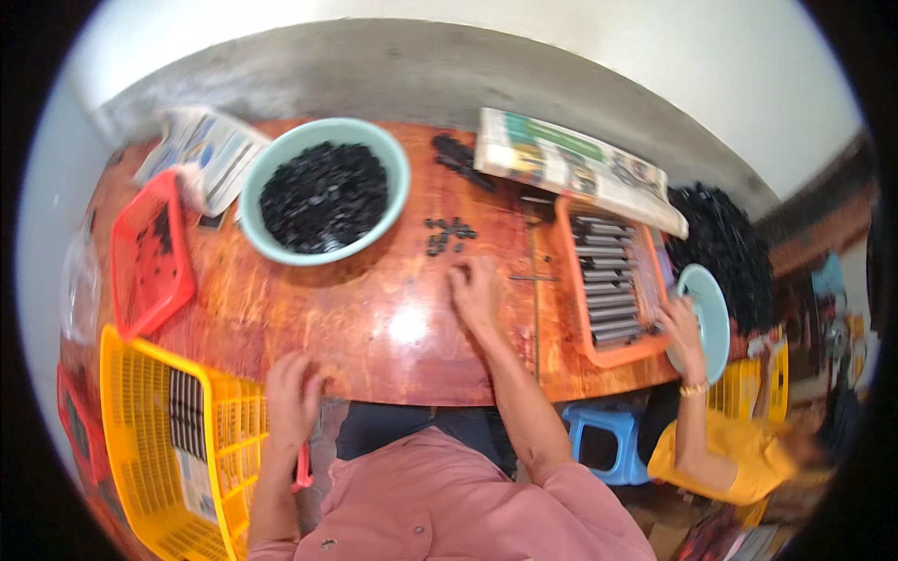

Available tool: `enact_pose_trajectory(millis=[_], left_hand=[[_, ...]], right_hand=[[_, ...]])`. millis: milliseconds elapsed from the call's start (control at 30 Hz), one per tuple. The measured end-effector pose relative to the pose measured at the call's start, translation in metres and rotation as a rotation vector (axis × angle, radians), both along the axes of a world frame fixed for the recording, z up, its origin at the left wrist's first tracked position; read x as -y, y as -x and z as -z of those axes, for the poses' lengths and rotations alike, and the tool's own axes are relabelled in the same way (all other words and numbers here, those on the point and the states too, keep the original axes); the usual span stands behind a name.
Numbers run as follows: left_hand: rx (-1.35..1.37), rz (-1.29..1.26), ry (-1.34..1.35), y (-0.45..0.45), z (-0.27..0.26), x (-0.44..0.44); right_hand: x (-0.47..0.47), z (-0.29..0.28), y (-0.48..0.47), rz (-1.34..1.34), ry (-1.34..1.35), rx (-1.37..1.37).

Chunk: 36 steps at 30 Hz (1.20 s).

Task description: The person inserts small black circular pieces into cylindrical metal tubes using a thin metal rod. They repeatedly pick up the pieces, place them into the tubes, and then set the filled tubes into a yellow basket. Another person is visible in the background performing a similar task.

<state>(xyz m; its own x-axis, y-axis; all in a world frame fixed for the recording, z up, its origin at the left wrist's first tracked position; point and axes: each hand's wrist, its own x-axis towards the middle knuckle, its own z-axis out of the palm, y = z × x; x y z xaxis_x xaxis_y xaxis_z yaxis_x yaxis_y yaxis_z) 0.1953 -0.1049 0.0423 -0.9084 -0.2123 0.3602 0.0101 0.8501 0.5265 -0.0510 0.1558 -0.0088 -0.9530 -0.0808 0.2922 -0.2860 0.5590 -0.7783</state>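
My right hand [475,291] rests on the varnished wooden table [365,350] with its fingers curled, just below a scatter of small black pieces [449,235]; whether it holds one cannot be told. At the table's near left edge is my left hand [291,393], fingers bent and nothing seen in them, beside a yellow plastic crate [210,414]. A pale green basin [323,261] full of small black pieces stands beyond my hands. Right of my right hand, an orange plastic basket [586,329] holds a row of dark rods [609,284].
A red basket [123,287] and a newspaper [210,151] lie at left. Folded newspaper [575,161] leans over the orange basket. A co-worker's hand [684,329] reaches between it and a smaller basin [714,315], near a black heap [722,252]. A blue stool [607,414] stands below.
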Motion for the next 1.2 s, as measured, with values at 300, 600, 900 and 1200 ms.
enact_pose_trajectory(millis=[300, 600, 900, 1200], left_hand=[[0.011, 0.325, 0.075, 0.1, 0.025, -0.102], [0.025, 0.262, -0.073, 0.099, 0.042, -0.098], [-0.008, 0.283, -0.092, 0.098, 0.043, -0.095], [-0.018, 0.297, -0.114, 0.097, 0.043, -0.094]], right_hand=[[-0.07, -0.097, -0.061, -0.158, 0.023, 0.067], [-0.198, -0.119, 0.039, 0.298, -0.646, -0.173], [-0.271, -0.097, 0.119, 0.528, -0.811, 0.369], [-0.271, -0.088, 0.114, 0.427, -0.916, 0.486]])
